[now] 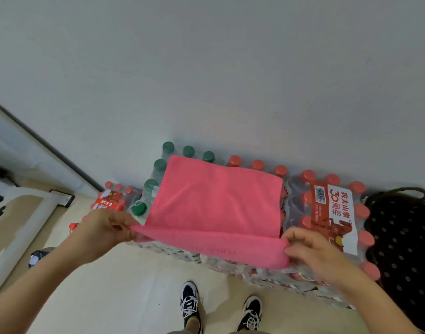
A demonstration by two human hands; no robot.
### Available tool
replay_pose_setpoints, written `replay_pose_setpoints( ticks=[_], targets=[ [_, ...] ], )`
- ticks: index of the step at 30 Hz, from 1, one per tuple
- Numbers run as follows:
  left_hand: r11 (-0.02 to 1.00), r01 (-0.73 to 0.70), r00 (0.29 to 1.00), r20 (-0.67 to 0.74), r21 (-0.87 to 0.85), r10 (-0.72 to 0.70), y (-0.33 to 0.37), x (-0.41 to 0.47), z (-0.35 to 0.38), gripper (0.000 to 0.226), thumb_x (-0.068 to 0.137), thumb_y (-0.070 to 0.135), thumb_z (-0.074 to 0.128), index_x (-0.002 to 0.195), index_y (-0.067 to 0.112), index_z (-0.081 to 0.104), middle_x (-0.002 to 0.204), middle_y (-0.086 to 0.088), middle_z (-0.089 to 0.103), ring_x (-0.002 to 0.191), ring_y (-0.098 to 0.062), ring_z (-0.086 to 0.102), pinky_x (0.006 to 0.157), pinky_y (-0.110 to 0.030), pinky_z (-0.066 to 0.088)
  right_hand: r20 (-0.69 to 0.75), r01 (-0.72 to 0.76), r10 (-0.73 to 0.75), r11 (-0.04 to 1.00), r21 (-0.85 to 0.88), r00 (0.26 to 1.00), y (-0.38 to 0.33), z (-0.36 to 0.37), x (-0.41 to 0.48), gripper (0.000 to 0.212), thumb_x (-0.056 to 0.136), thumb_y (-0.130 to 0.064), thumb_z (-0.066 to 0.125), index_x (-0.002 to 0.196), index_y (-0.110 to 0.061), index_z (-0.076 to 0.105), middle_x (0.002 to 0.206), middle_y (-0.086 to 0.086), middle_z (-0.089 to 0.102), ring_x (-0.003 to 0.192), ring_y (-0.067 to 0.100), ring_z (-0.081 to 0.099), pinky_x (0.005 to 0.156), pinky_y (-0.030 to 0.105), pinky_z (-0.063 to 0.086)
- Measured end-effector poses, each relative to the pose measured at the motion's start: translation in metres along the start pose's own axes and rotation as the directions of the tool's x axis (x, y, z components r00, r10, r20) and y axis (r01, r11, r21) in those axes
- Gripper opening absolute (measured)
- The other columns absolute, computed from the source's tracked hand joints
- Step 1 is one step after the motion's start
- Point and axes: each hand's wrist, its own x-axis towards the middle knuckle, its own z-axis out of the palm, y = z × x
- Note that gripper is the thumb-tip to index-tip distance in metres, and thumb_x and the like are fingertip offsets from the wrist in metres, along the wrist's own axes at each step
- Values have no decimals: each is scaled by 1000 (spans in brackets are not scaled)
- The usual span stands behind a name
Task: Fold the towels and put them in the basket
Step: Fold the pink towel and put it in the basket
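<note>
Both hands, left [109,229] and right [311,249], pinch the near corners of a pink towel [213,203] spread on bottle packs [327,213] (red and green caps).

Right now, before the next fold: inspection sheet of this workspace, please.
Surface: shrink-wrapped water bottle packs, red and green caps, stacked against the white wall.
Job's things: pink towel spread on the packs, near edge lifted; black dotted basket at the packs' right end, contents not visible.
Clutter: smaller red-capped pack lower at left; dark round object, unidentifiable.
Grippers: left hand pinches the towel's near left corner; right hand pinches the near right corner.
Cables: nothing seen.
Surroundings: person's sneakers on the beige floor.
</note>
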Motion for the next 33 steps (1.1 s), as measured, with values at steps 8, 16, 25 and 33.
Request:
replay_pose_setpoints(
  ticks=[8,16,25,33],
  targets=[
    [874,41,978,-161,-483,-134,34,69,6,13,87,31,61,85,19,65,78,-3,69,70,-17,56,62,-32,45,-406,99,-27,982,159,914,-21,-2,36,16,93,-6,52,83,-12,63,74,3,57,70,18,51,67,36,43],
    [946,65,935,-311,-316,-169,53,128,28,17,88,38,66,91,21,62,85,-3,70,76,-21,63,63,-33,48,-564,129,-26,981,143,826,-34,-23,81,11,95,-12,53,93,-17,63,90,2,64,83,18,58,77,38,49],
    [974,182,904,-367,-134,-220,39,145,37,23,89,40,63,93,18,59,92,0,64,85,-22,60,71,-33,42,-640,29,-78,996,-88,764,-22,-15,109,9,95,-9,51,96,-16,56,90,-3,59,82,16,56,67,29,40],
    [978,203,905,-374,-43,-204,44,152,39,23,94,38,56,101,17,55,97,0,58,88,-23,54,76,-35,38,-642,23,-88,994,-110,762,-20,-19,112,9,98,-12,48,103,-16,54,99,-2,56,87,13,53,71,27,39]
  ],
)
